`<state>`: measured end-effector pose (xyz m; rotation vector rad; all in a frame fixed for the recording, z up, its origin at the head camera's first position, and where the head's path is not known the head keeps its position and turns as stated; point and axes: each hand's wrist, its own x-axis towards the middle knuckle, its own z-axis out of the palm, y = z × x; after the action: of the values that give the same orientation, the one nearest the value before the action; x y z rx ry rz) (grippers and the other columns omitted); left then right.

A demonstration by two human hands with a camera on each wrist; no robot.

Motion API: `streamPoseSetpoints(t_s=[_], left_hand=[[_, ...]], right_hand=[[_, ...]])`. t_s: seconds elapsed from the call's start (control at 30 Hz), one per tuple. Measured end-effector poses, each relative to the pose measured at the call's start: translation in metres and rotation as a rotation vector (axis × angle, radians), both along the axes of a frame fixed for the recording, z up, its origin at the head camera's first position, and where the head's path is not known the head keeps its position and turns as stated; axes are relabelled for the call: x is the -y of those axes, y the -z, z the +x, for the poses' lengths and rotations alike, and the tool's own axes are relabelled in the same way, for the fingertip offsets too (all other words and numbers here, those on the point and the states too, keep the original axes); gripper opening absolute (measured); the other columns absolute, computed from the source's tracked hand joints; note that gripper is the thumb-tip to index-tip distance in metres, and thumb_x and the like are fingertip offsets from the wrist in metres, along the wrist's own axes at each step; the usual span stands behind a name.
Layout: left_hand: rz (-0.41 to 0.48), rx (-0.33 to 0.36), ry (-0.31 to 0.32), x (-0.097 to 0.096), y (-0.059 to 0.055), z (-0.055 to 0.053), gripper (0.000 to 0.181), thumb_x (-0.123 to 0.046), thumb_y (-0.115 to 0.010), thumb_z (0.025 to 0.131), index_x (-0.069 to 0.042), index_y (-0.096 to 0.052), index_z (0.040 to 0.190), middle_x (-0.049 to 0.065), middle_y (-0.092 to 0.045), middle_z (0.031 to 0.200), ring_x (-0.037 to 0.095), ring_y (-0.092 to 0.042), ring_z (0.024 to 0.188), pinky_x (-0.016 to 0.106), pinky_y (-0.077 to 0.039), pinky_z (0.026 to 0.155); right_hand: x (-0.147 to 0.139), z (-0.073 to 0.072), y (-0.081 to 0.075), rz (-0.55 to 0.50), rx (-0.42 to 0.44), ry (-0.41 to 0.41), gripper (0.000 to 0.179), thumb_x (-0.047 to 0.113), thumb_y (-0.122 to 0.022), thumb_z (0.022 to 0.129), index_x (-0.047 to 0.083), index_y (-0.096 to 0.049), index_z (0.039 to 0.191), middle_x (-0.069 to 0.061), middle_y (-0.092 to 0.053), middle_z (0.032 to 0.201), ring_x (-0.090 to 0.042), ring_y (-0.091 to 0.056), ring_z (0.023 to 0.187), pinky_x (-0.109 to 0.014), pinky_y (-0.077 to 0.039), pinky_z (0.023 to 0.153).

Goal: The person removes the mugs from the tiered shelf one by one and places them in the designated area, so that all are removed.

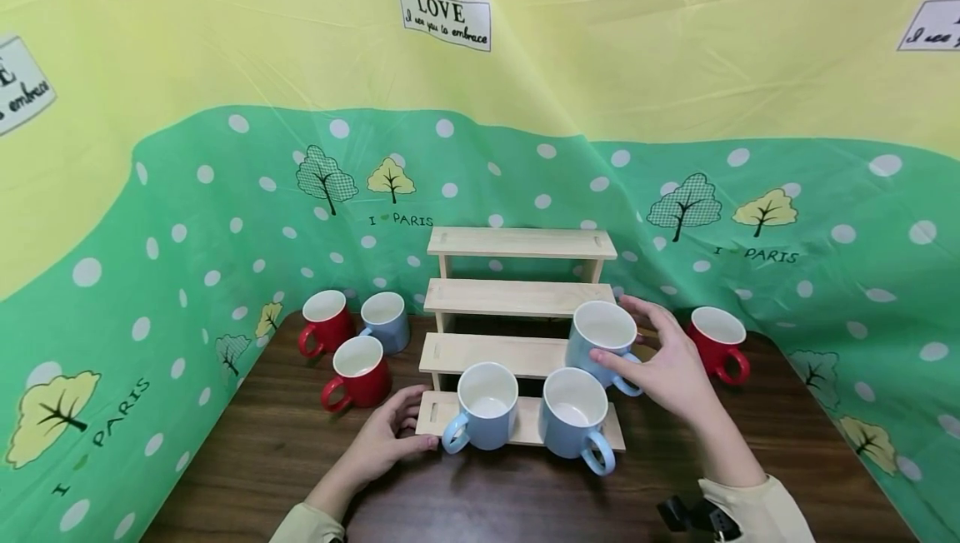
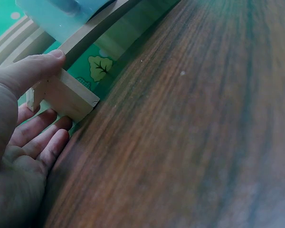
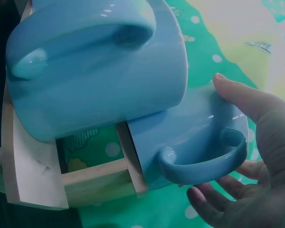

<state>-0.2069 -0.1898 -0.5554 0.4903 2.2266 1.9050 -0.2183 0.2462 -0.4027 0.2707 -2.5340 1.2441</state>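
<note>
Viewing the head frame, we find a dark wood-grain table point(image 1: 247, 468) across the lower part, backed by a yellow and green printed cloth point(image 1: 225, 52) that fills the upper part and both sides. A stepped wooden rack point(image 1: 521, 241) stands upright at centre. On its lowest step we locate the front left blue mug point(image 1: 491, 430) and the front right blue mug point(image 1: 566, 430), side by side. The upper blue mug point(image 1: 587, 345) is right of centre, at the right end of the second step from the bottom.

Only the head view shows the red mugs: two point(image 1: 333, 333) point(image 1: 369, 385) at left, near the rear blue mug point(image 1: 390, 328), and one point(image 1: 714, 349) at right. The left wrist view adds the rack's end leg point(image 2: 69, 95); the right wrist view adds the gap between the two lower steps.

The left hand point(image 1: 386, 439), lower centre-left, holds the rack's lowest step at its end, thumb on the board edge and fingers beside the leg. That view is hazy, so we cannot confirm which fingers make contact. The right hand point(image 1: 675, 368), right of centre, grips the upper blue mug, thumb at the front and fingers behind.
</note>
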Motion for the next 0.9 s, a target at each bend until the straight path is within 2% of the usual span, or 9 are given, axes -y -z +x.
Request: streamPoseSetpoints(t_s=[0.2,0.37,0.43,0.57,0.7,0.8,0.9], left_hand=[[-0.019,0.004,-0.013,-0.0003,-0.0008,0.0000,0.077,-0.009,-0.090,0.090,0.003,-0.050,0.155,0.024,-0.064,0.142,0.027,-0.068,0.119,0.027,-0.057,0.098],[-0.031,0.004,-0.022,-0.0007,-0.0023,-0.0001,0.078,-0.010,-0.091,0.090,0.004,-0.050,0.154,0.023,-0.065,0.141,0.031,-0.067,0.120,0.027,-0.057,0.098],[-0.029,0.004,-0.021,-0.0007,-0.0025,-0.0001,0.078,-0.010,-0.091,0.089,0.004,-0.050,0.154,0.023,-0.065,0.141,0.031,-0.067,0.120,0.027,-0.057,0.098],[-0.022,0.006,-0.019,-0.0008,-0.0023,-0.0001,0.078,-0.010,-0.091,0.090,0.004,-0.050,0.154,0.024,-0.065,0.141,0.032,-0.066,0.120,0.027,-0.057,0.098],[-0.018,0.003,-0.016,-0.0002,-0.0004,-0.0003,0.077,-0.010,-0.091,0.090,0.002,-0.051,0.154,0.023,-0.065,0.141,0.033,-0.066,0.120,0.027,-0.057,0.098],[-0.017,-0.002,-0.012,0.0001,0.0003,-0.0005,0.076,-0.010,-0.091,0.090,0.001,-0.052,0.154,0.023,-0.065,0.141,0.032,-0.066,0.120,0.027,-0.057,0.098],[-0.019,0.001,-0.016,0.0002,-0.0005,0.0001,0.076,-0.010,-0.091,0.090,0.001,-0.051,0.154,0.023,-0.065,0.141,0.031,-0.067,0.119,0.027,-0.057,0.098]], right_hand=[[0.0010,-0.0029,0.0033,-0.006,0.028,-0.012,0.090,0.036,-0.096,0.086,0.012,-0.051,0.161,-0.012,-0.061,0.144,-0.032,-0.063,0.124,-0.028,-0.055,0.099],[0.0029,-0.0063,0.0076,-0.001,0.032,-0.010,0.091,0.035,-0.097,0.085,0.012,-0.051,0.160,-0.013,-0.066,0.137,-0.031,-0.066,0.120,-0.019,-0.052,0.095],[0.0034,-0.0069,0.0084,0.004,0.035,0.002,0.091,0.036,-0.097,0.085,0.012,-0.051,0.159,-0.013,-0.066,0.136,-0.031,-0.066,0.120,-0.020,-0.051,0.095],[0.0045,-0.0069,0.0079,-0.011,0.049,0.008,0.090,0.037,-0.097,0.086,0.012,-0.051,0.159,-0.014,-0.066,0.137,-0.033,-0.065,0.122,-0.042,-0.055,0.101],[0.0062,-0.0059,0.0070,-0.052,0.057,-0.010,0.089,0.034,-0.096,0.086,0.010,-0.050,0.159,-0.017,-0.065,0.139,-0.036,-0.063,0.124,-0.064,-0.052,0.106],[0.0070,-0.0053,0.0070,-0.073,0.057,-0.014,0.089,0.032,-0.096,0.086,0.009,-0.051,0.159,-0.018,-0.064,0.140,-0.036,-0.061,0.125,-0.068,-0.050,0.107],[0.0082,-0.0057,0.0061,-0.084,0.063,-0.014,0.088,0.032,-0.096,0.087,0.010,-0.051,0.159,-0.017,-0.064,0.141,-0.035,-0.061,0.126,-0.066,-0.049,0.108]])
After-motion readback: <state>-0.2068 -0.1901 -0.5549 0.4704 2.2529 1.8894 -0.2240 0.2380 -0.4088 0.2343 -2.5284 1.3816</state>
